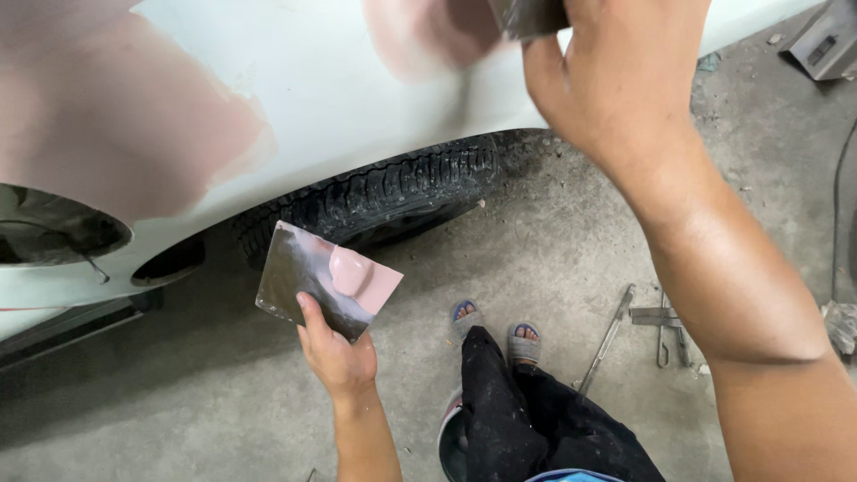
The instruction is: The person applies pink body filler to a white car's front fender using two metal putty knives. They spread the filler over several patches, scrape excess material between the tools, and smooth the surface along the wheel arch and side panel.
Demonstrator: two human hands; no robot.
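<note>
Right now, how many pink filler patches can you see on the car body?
2: a big patch at the left above the fuel opening, and a smaller patch at the top beside the right hand. More may lie out of view.

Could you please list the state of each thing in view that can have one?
Left hand: gripping the metal board by its lower edge.
Metal board: tilted, pink filler heaped on one corner.
Right hand: raised, pressing a dark spreader to the car panel.
Car panel: pale, patched with pink filler.
Tyre: mounted under the wheel arch.
Metal tools: lying on the concrete floor.

Top edge cuts off the right hand [616, 62] and its spreader [527, 16].
</note>
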